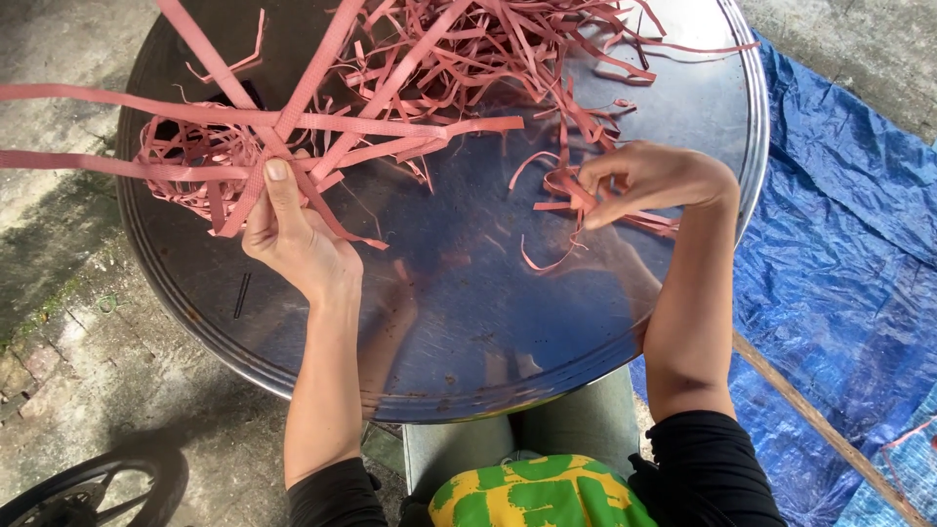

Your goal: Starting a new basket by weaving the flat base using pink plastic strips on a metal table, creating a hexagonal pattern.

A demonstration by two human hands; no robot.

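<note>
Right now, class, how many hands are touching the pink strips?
2. The left hand grips a bundle of long pink strips at the left of the round metal tray; the right hand pinches short strips at the right. No other hands show.

Both forearms are bare, with black sleeves pushed up to about the elbow on each side. The left hand (pixel 293 234) and right hand (pixel 649 181) carry no gloves, rings or bands. Low in the view sits a garment in bright yellow with green blotches (pixel 537 493), and above it grey-green trousers (pixel 576 429) cover the legs.
</note>
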